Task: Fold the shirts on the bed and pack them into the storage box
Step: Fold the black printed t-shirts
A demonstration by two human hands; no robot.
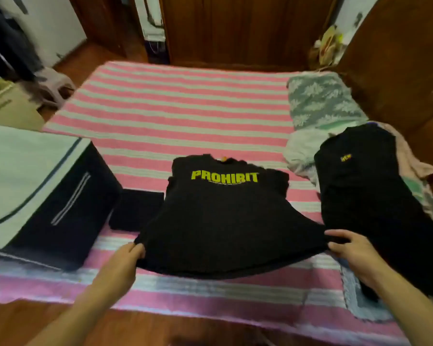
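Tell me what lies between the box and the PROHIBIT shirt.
A small folded black cloth lies on the bed between box and shirt, per the head view.

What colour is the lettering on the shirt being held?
Yellow-green, on the black shirt; head view.

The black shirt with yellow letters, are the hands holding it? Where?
Yes. Both hands pinch the black shirt at its bottom hem: left hand at one corner, right hand at the other.
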